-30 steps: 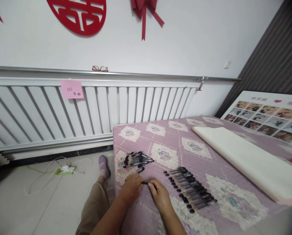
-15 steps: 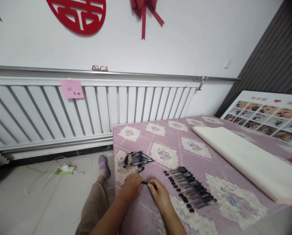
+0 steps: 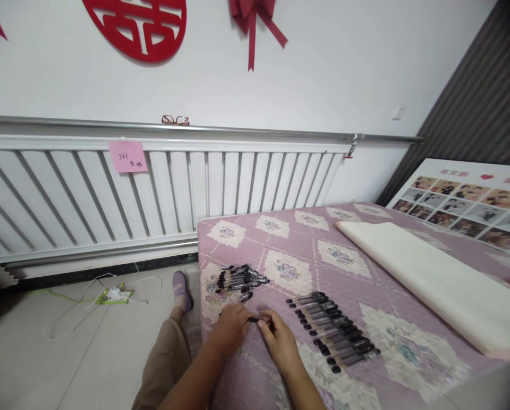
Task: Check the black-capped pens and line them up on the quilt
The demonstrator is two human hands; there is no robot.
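Both of my hands meet over the near edge of a pink quilted bed (image 3: pixel 357 256). My left hand (image 3: pixel 230 329) and my right hand (image 3: pixel 279 339) each pinch one end of a single black pen (image 3: pixel 255 320) held between them. Just beyond my hands lies a loose heap of black pens (image 3: pixel 240 278). To the right of my right hand a neat row of black pens (image 3: pixel 332 330) lies side by side on the quilt.
A cream rolled sheet (image 3: pixel 434 279) lies across the bed's right side, with a photo board (image 3: pixel 464 202) behind it. A white radiator (image 3: pixel 152 188) with a pink note (image 3: pixel 127 156) lines the wall. A power strip (image 3: pixel 115 295) and cables lie on the floor left of my leg.
Almost nothing has moved. My hands stay together on the pen, with only a slight shift of the fingers.
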